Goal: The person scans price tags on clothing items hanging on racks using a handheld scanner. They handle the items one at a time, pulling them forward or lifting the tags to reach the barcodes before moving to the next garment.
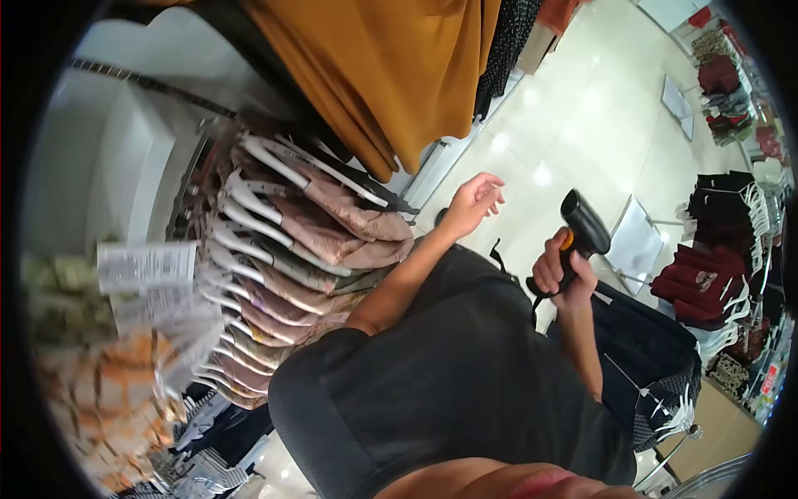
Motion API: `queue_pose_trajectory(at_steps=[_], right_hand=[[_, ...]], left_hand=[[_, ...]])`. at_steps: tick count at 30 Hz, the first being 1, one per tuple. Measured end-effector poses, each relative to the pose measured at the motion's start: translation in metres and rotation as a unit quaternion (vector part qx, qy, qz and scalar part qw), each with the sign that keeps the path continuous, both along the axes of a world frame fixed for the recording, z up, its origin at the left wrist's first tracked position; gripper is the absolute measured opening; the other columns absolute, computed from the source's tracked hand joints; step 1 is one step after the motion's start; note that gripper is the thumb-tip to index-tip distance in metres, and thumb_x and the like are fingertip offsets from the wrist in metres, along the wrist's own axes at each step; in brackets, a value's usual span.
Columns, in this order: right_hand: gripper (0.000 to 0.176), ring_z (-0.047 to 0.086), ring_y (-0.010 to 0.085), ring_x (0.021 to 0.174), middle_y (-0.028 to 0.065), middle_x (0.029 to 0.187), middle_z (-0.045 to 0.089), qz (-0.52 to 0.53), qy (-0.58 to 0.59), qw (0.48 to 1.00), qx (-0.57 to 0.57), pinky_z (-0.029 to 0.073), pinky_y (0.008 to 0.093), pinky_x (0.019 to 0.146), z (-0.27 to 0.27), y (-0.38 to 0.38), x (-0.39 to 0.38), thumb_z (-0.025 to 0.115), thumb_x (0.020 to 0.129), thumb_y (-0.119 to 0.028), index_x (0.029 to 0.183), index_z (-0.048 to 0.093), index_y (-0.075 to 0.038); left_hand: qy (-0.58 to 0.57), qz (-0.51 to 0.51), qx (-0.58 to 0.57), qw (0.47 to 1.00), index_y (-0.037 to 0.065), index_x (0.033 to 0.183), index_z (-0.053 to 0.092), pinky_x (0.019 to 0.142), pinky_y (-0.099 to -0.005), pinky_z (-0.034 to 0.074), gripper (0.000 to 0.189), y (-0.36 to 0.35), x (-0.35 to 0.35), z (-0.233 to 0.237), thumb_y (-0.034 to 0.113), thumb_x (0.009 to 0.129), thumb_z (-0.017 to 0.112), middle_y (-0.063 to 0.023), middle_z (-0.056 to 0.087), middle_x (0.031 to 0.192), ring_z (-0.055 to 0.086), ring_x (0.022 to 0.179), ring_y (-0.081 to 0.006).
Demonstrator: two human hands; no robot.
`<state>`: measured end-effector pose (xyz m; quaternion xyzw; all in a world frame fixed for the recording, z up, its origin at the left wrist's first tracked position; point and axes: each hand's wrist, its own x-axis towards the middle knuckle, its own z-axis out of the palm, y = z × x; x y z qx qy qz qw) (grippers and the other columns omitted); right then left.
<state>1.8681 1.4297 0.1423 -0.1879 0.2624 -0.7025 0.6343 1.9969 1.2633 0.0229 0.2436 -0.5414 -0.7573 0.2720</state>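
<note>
My left hand (476,200) is raised with the fingers spread and holds nothing. It hovers just right of a row of pink-brown garments (332,224) on white hangers (249,200). My right hand (564,270) grips a black handheld scanner (582,229) with an orange trigger, its head pointing up and to the right. A cable hangs down from the scanner's handle. My black shirt (449,391) fills the lower middle of the view.
Mustard-yellow garments (391,75) hang above the row. A white paper tag (145,266) and blurred patterned clothes sit at the left. Racks of dark red (698,279) and black clothes (644,358) stand at the right. A glossy pale tiled floor (582,116) lies beyond.
</note>
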Motion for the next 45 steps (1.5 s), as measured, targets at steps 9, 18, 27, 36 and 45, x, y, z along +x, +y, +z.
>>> queue_pose_trajectory(at_steps=[9, 18, 27, 36, 45], right_hand=[[0.037, 0.043, 0.0123, 0.042, 0.0045, 0.060, 0.045, -0.083, 0.034, 0.996, -0.019, 0.037, 0.0286, 0.041, -0.008, -0.067, -0.083, 0.057, 0.088, -0.028, 0.107, 0.049, 0.002], [0.033, 0.042, 0.0113, 0.041, 0.0026, 0.060, 0.043, -0.059, -0.042, 0.995, -0.073, 0.037, 0.0279, 0.041, -0.026, -0.113, -0.226, 0.055, 0.090, -0.028, 0.109, 0.050, -0.002], [0.034, 0.043, 0.0127, 0.041, 0.0040, 0.059, 0.044, -0.047, 0.011, 0.993, -0.103, 0.039, 0.0290, 0.043, -0.015, -0.117, -0.402, 0.056, 0.090, -0.028, 0.111, 0.048, -0.002], [0.033, 0.043, 0.0135, 0.043, 0.0039, 0.059, 0.044, -0.118, 0.025, 0.992, -0.031, 0.038, 0.0298, 0.044, -0.018, -0.142, -0.519, 0.058, 0.089, -0.029, 0.108, 0.050, -0.003], [0.031, 0.043, 0.0135, 0.043, 0.0043, 0.061, 0.044, -0.111, 0.054, 0.992, -0.013, 0.038, 0.0297, 0.045, -0.014, -0.263, -0.639, 0.057, 0.089, -0.024, 0.108, 0.052, -0.001]], left_hand=[[-0.029, 0.022, 0.001, 0.999, 0.003, 0.108, 0.056, 0.060, -0.0220, 0.045, 0.017, -0.079, -0.062, 0.012, 0.014, 0.096, 0.052, -0.0062, 0.064, 0.085, 0.058, 0.068, -0.0090], [-0.027, 0.138, 0.095, 0.986, 0.004, 0.105, 0.058, 0.059, -0.0251, 0.049, 0.018, -0.150, -0.180, 0.026, 0.017, 0.096, 0.050, -0.0071, 0.063, 0.083, 0.059, 0.065, -0.0117], [0.016, 0.125, 0.144, 0.981, 0.004, 0.101, 0.056, 0.057, -0.0265, 0.048, 0.014, -0.165, -0.371, 0.053, 0.015, 0.095, 0.049, -0.0051, 0.061, 0.080, 0.056, 0.063, -0.0112], [0.009, 0.075, 0.118, 0.990, 0.004, 0.100, 0.058, 0.057, -0.0250, 0.048, 0.015, -0.219, -0.521, 0.041, 0.016, 0.094, 0.053, -0.0046, 0.061, 0.080, 0.057, 0.062, -0.0111], [0.055, 0.063, 0.046, 0.995, 0.003, 0.098, 0.059, 0.057, -0.0212, 0.047, 0.011, -0.340, -0.650, 0.010, 0.011, 0.092, 0.055, -0.0034, 0.061, 0.078, 0.057, 0.063, -0.0079]])
